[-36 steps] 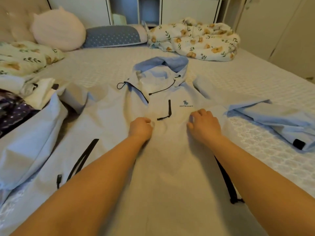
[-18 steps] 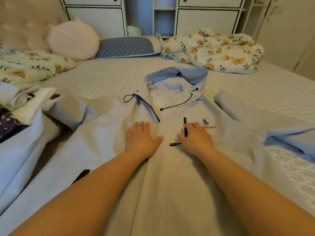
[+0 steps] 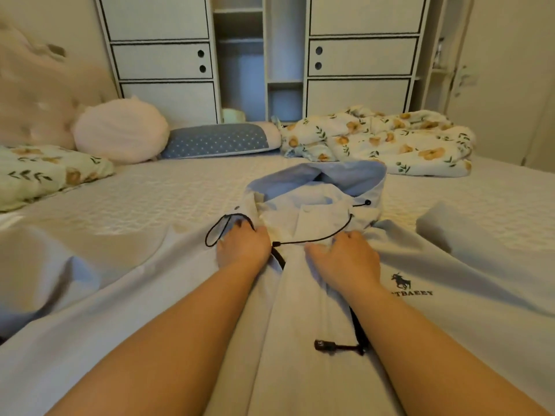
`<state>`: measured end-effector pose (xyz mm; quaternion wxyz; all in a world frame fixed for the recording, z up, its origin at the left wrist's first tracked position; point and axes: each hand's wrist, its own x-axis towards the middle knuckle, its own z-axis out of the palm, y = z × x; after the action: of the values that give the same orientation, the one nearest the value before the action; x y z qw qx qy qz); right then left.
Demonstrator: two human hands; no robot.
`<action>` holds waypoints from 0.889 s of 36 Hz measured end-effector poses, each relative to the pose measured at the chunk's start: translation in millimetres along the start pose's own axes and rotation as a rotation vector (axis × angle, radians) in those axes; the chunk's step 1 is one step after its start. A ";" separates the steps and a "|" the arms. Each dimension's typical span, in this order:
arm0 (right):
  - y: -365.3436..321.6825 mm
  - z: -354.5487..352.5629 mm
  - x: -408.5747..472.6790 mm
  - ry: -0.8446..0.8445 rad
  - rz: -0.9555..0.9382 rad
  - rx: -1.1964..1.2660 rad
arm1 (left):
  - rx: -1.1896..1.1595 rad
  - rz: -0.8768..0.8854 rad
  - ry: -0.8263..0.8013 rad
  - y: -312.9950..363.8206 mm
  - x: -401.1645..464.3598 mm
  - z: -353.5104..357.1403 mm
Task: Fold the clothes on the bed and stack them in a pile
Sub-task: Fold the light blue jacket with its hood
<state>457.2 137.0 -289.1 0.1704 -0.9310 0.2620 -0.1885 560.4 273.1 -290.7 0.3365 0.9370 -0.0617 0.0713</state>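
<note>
A big pale blue hooded jacket [image 3: 300,340] made of thin smooth cloth lies spread flat, front up, across the near half of the white quilted bed [image 3: 168,190]. Its hood [image 3: 324,181] points to the far side. The left hand [image 3: 243,246] lies flat on the cloth just below the collar, fingers straight and holding nothing, touching a loop of the thin black drawstring [image 3: 315,240]. The right hand [image 3: 345,259] rests flat just beside it on the right front, fingers loose and spread, also holding nothing.

The jacket is not folded yet. The cloth looks slippery, so I think a fold could slide open. The drawstring could catch on a finger and pull the hood crooked. The black zipper pull [image 3: 326,346] may make a bump inside the fold. The right sleeve [image 3: 450,232] lies out to the side and could get left out.

At the far wall is a white cupboard [image 3: 261,55]. Its doors are closed, so I cannot tell what is inside. Its open middle shelves look bare.
</note>
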 end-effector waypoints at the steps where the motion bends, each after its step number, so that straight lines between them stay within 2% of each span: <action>1: -5.0 0.5 0.7 0.015 0.001 -0.010 | -0.028 0.025 0.046 5.5 3.7 1.7; 4: -16.6 1.0 -2.1 0.008 -0.023 -0.025 | 0.004 0.245 0.273 28.1 4.8 7.1; 5: -18.9 1.3 -4.1 -0.021 -0.016 -0.037 | 0.055 0.340 0.288 34.3 3.6 9.8; 7: -22.4 2.4 -8.4 -0.096 0.004 -0.079 | 0.179 0.477 0.115 38.1 5.5 20.6; 9: -24.9 2.5 -10.9 -0.168 0.022 -0.134 | 0.259 0.458 -0.208 35.5 8.0 29.4; 11: -27.8 1.5 -11.6 -0.213 0.058 -0.172 | 0.176 0.395 -0.386 31.8 9.5 29.4; 13: -31.3 2.7 -10.5 -0.214 0.095 -0.186 | -0.012 0.316 -0.444 29.7 6.7 26.2; 16: -38.6 5.6 -8.3 -0.202 0.153 -0.211 | -0.292 0.163 -0.422 27.0 -0.5 20.3; 18: -46.1 5.4 -5.4 -0.218 0.157 -0.258 | -0.339 0.192 -0.371 23.9 -6.1 14.2; 21: -57.1 3.7 -0.4 -0.195 0.096 -0.326 | -0.073 0.360 -0.286 15.8 -13.3 4.3; 25: -49.8 2.3 7.3 -0.015 -0.024 -0.352 | 0.114 0.429 -0.244 11.0 -19.3 -2.6; 27: -37.8 -2.0 9.8 0.071 0.008 -0.223 | 0.195 0.436 -0.289 10.4 -19.9 -3.1; 30: -15.3 -6.8 13.8 0.120 0.106 0.110 | 0.493 0.456 -0.368 7.8 -20.2 0.5; 32: -7.9 -7.7 13.6 0.144 0.136 0.365 | 0.530 0.434 -0.414 5.6 -22.1 3.7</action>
<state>467.9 134.2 -275.6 0.3293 -0.8490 0.2975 -0.2869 538.1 267.9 -293.9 0.0408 0.9511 -0.3041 -0.0359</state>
